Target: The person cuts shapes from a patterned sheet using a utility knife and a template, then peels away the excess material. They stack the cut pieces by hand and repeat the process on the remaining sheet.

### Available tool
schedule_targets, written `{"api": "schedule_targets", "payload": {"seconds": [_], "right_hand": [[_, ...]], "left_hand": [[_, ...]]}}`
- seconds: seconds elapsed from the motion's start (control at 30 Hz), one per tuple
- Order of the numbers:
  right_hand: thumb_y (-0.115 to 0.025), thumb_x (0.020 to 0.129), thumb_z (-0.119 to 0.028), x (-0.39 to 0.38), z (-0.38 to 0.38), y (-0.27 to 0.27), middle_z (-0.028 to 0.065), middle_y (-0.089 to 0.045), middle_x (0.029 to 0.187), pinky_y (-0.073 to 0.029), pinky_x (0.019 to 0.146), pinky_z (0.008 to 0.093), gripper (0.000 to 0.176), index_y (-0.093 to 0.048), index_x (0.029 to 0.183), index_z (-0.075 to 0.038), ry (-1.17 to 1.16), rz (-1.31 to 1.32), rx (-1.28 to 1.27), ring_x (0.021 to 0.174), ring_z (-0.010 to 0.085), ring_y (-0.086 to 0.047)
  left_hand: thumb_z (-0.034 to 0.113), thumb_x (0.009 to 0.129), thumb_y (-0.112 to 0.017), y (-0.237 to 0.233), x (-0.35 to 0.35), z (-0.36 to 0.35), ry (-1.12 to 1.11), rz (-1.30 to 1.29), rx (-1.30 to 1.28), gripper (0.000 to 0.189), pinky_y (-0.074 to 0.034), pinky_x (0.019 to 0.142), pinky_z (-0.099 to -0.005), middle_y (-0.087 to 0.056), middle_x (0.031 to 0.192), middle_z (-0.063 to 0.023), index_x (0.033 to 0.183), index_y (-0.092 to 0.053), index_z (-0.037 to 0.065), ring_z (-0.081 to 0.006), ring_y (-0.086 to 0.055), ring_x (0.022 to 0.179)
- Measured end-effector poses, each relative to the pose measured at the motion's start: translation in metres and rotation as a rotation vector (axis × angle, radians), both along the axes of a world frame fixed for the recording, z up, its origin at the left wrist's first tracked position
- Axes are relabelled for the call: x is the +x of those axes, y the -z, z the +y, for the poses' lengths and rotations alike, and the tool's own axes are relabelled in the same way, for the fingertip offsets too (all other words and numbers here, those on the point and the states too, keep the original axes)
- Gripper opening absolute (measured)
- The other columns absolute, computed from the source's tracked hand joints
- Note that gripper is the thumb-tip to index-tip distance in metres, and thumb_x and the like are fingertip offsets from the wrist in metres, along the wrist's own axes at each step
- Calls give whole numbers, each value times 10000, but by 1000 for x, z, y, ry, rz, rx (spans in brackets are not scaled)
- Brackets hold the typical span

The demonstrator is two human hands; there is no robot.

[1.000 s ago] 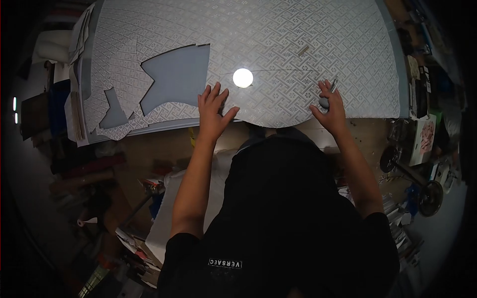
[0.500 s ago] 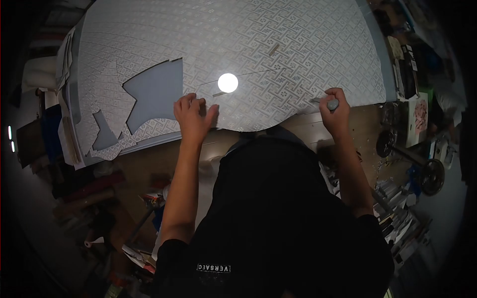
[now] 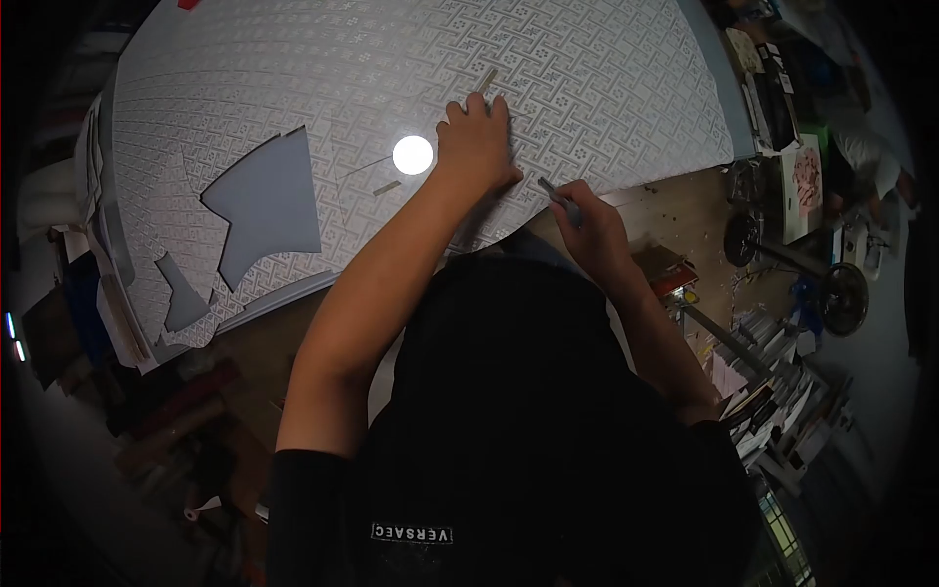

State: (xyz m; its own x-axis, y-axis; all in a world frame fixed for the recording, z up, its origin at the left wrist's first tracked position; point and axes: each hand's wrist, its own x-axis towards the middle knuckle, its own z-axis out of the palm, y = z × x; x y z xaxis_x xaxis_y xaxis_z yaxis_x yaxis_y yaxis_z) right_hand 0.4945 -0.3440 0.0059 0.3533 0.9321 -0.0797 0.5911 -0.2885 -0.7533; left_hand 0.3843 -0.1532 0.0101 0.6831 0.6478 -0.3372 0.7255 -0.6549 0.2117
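Note:
A pale sheet (image 3: pixel 577 59) with a woven lattice and flower pattern covers the table. My left hand (image 3: pixel 476 147) lies on it near the front edge, fingers spread and pressing down, with nothing held. To its right, my right hand (image 3: pixel 592 235) is closed around a slim grey-handled knife (image 3: pixel 559 199). The knife's tip points up and left, just over the sheet's front edge and a short way from my left thumb. A short brown strip (image 3: pixel 488 77) lies beyond my left fingertips; another strip (image 3: pixel 387 188) is left of my forearm.
Openings in the sheet at the left bare the blue-grey tabletop (image 3: pixel 269 191). A bright round white spot (image 3: pixel 413 155) shows beside my left wrist. Stacked papers (image 3: pixel 773 421) stand at the lower right, near a metal stand with a round disc (image 3: pixel 844 297).
My left hand has moved right and farther in over the sheet, flattening onto it. My right hand has come left with the knife, nearer to my left hand. The view has shifted slightly.

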Motion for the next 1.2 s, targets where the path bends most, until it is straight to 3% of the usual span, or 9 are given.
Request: {"api": "schedule_targets", "payload": {"seconds": [0.07,0.13,0.17,0.23,0.27,0.33,0.63,1.2], "right_hand": [[-719,941,-106,-4,0,1,159,-693,895,-532,681,379,201,-576,1077,-69,3,-8,-24,805,340,-704],[-718,937,-106,-6,0,3,163,-692,890,-530,671,396,212,-564,1079,-74,-5,-48,-47,804,363,-702],[-718,937,-106,-8,1,2,163,-692,890,-530,671,396,212,-564,1079,-74,-1,-50,-51,804,363,-702],[-720,934,-110,-11,4,-1,165,-689,863,-526,651,407,218,-560,1079,-75,29,-79,-93,779,374,-699],[-720,934,-110,-12,5,-2,165,-689,863,-526,651,407,218,-560,1079,-75,33,-83,-98,779,374,-699],[-722,928,-110,-14,7,-4,167,-675,811,-519,626,419,212,-557,1055,-72,44,-102,-99,737,376,-691],[-708,916,-89,-20,15,-12,179,-660,774,-514,612,432,185,-549,1006,-62,58,-119,-87,726,395,-685],[-710,914,-75,-33,18,-7,204,-694,859,-530,651,447,205,-530,1001,-30,181,-114,-171,789,401,-702]], "left_hand": [[479,663,-916,2,2,1,6,23,-3,1067,-527,959,-526,-464,1375,-189,1517,-395,108,-419,-505,1229],[482,652,-924,3,4,3,2,38,-49,1075,-491,992,-621,-378,1489,-222,1517,-396,121,-495,-402,1344],[482,652,-924,3,4,2,5,36,-53,1075,-491,992,-621,-378,1489,-222,1517,-396,121,-495,-402,1344],[478,655,-928,4,3,-2,-13,63,73,1087,-429,1010,-735,-209,1616,-250,1528,-374,142,-602,-220,1438],[478,655,-928,4,4,0,-10,58,68,1087,-429,1010,-735,-209,1616,-250,1528,-374,142,-602,-220,1438],[473,661,-929,1,7,5,-51,99,-107,1098,-364,1016,-808,-59,1673,-254,1539,-351,161,-667,-56,1456],[484,660,-931,-4,6,8,-16,89,-123,1207,-414,974,-802,-88,1661,-289,1598,-257,134,-692,-90,1433],[510,661,-925,-8,10,12,23,143,-109,1205,-461,945,-778,-108,1645,-298,1588,-262,118,-693,-129,1420]]}}
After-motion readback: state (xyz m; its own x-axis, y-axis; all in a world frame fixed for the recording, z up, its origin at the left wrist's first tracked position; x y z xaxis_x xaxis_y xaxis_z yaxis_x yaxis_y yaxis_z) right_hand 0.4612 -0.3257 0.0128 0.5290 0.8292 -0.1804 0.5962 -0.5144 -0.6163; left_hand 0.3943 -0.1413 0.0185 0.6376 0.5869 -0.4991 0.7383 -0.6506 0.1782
